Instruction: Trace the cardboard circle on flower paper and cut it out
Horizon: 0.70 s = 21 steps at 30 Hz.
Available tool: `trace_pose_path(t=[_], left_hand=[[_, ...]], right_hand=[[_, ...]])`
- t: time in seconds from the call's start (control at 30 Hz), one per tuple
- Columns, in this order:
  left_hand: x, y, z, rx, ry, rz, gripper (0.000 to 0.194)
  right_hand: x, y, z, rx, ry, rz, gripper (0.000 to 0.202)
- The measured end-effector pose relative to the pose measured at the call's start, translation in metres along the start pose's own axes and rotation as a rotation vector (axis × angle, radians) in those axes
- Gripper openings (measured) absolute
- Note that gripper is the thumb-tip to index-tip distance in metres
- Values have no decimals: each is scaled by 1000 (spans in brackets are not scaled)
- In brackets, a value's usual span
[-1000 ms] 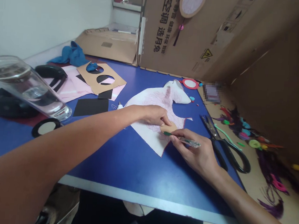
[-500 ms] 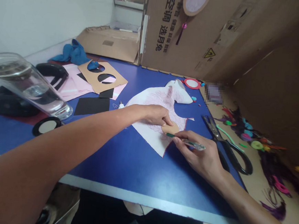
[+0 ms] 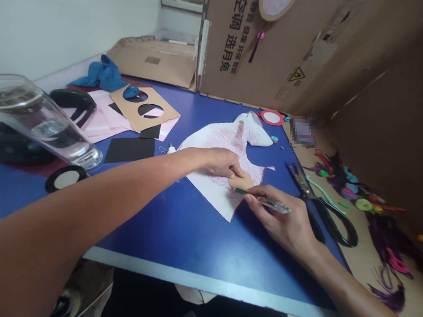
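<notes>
Two hands at one cardboard disc [image 3: 242, 181] on white fabric [image 3: 221, 179], mid-surface.
Left hand [image 3: 221, 161] pins disc; right hand [image 3: 283, 220] grips green pen [image 3: 266, 201]. Risk: disc or fabric slips under pen pressure, skewing the outline.

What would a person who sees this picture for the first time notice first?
At the centre of the blue table, the left hand presses a tan cardboard disc onto white cloth, while the right hand holds a green-tipped pen against the disc's edge. Large black scissors lie just right of them, and a clear glass stands at far left.
</notes>
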<state>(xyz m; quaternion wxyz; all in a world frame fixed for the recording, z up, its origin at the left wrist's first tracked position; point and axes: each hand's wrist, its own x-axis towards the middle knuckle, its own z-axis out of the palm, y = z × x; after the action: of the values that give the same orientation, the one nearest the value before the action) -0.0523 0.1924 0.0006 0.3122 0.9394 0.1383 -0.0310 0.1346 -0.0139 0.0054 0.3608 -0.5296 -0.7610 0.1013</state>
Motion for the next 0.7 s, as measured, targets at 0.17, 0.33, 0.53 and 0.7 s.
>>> trace_pose_path(t=[0.17, 0.33, 0.53, 0.7], left_hand=[[2, -5, 3, -16, 3, 9, 48], [2, -7, 3, -11, -5, 18, 46], [1, -4, 0, -23, -11, 6, 37], [0, -2, 0, -36, -21, 29, 33]], right_hand=[[-10, 2, -5, -7, 30, 23, 12], [-9, 1, -6, 2, 47, 40, 11], [4, -1, 1, 33, 22, 21, 13], [8, 0, 7, 56, 14, 28, 11]])
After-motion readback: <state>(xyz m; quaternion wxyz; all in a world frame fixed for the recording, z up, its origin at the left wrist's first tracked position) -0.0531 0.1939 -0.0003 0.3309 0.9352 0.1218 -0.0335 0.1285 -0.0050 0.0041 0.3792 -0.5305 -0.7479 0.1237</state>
